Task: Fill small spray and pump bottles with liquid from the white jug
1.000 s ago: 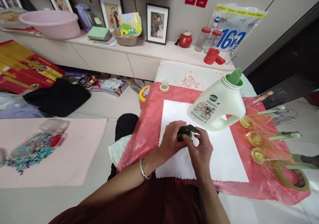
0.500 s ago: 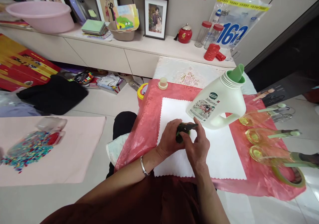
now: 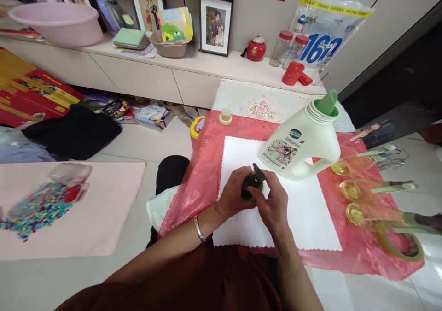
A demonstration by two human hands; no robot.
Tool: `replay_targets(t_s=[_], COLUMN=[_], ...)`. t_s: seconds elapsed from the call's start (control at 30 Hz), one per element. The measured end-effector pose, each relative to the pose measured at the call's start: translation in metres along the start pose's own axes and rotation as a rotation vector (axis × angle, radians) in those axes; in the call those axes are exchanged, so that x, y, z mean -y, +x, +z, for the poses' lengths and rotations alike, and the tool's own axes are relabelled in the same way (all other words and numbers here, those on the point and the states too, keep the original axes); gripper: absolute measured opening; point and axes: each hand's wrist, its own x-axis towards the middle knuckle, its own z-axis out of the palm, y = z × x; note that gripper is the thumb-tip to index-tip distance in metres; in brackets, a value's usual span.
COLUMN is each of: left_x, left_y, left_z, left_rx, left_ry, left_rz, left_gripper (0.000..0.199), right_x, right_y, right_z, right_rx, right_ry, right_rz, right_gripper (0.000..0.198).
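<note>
Between my two hands is a small bottle with a dark pump head (image 3: pixel 254 180), seen from above. Its body is mostly hidden by my fingers. My left hand (image 3: pixel 235 191) wraps around the bottle's left side. The fingers of my right hand (image 3: pixel 274 198) close around the pump's collar, the thumb lying on top. Just beyond my hands, a large pale green jug (image 3: pixel 300 140) stands uncapped with a green spout in its mouth. A white sheet with a scalloped edge (image 3: pixel 311 214) lies under the jug and my hands.
Several bottles of yellow liquid (image 3: pixel 359 189) stand along the right side, near a roll of tape (image 3: pixel 402 246). A cap (image 3: pixel 225 116) sits on the red plastic cover (image 3: pixel 193 186). Colourful small pieces (image 3: pixel 41 209) lie on a pink surface at left.
The pump head has turned: its nozzle pointed right and now points up and left, away from me. My right fingers have curled in around the collar.
</note>
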Motion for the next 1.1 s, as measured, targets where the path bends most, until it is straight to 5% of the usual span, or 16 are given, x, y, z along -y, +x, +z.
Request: replay_targets(t_s=[0.13,0.37,0.6,0.77,0.93,1.03,1.1], left_x=[0.000,0.002,0.009,0.010,0.008,0.007,0.006], left_y=[0.001,-0.003,-0.005,-0.005,-0.004,-0.004,-0.004], left_z=[0.000,0.000,0.002,0.000,-0.001,-0.002,-0.003], left_rx=[-0.033,-0.003,0.024,0.023,0.039,0.041,0.041], left_ry=[-0.011,0.033,-0.024,-0.077,-0.075,-0.066,-0.061], left_rz=[0.017,0.012,0.026,0.048,0.038,0.026,0.018], left_gripper=[0.079,0.082,0.091,0.101,0.100,0.099,0.098], right_x=[0.002,0.005,0.021,0.042,0.049,0.025,0.000], right_y=[0.001,0.003,0.006,0.017,0.024,0.018,0.011], right_z=[-0.007,0.002,-0.020,-0.044,-0.084,-0.099,-0.100], right_rx=[0.097,-0.039,0.071,-0.287,-0.591,-0.491,-0.226], right_ry=[0.037,-0.070,0.055,0.459,0.458,0.335,0.145], right_rz=[-0.052,-0.043,-0.022,-0.097,-0.076,0.069,0.232], right_gripper=[0.030,0.017,0.025,0.036,0.027,0.027,0.034])
